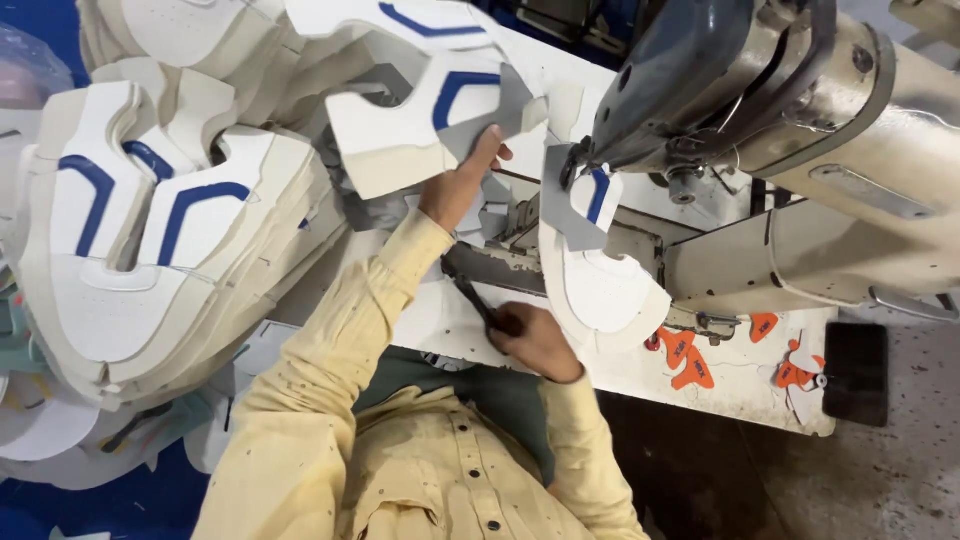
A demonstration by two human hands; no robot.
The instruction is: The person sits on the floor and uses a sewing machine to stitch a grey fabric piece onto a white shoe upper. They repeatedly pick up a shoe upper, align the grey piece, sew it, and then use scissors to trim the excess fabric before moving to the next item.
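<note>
The landmark is the sewing machine (760, 110), a grey industrial unit on the white table (740, 385).

1. Left hand (462, 180): it reaches up and away from the body, left of the sewing machine. The thumb and fingers are closed on the lower edge of a shoe upper (420, 120), a white cut panel with blue stripes and a grey tab. The panel is lifted off the pile and hangs in the air, level with the sewing machine head.

2. Right hand (535, 340): it sits below the sewing machine, close to the body. The fingers are curled around a dark slender tool (475, 300); the kind of tool cannot be told. Just beside this hand, touching the machine arm, a second upper (600, 285) hangs under the needle area, white with a blue stripe.

3. Handling judgement: the shoe upper looks light, thin and flexible, yet stiff enough to hold its shape when gripped by 1 edge. The surface looks smooth, so a pinch grip near a corner or the grey tab appears the safest hold. It is unlikely to break, but it could crease if bent sharply.

4. Surroundings: a large stack of uppers (160, 240) lies far left of the sewing machine. Orange labels (690, 360) lie on the table below the sewing machine.
</note>
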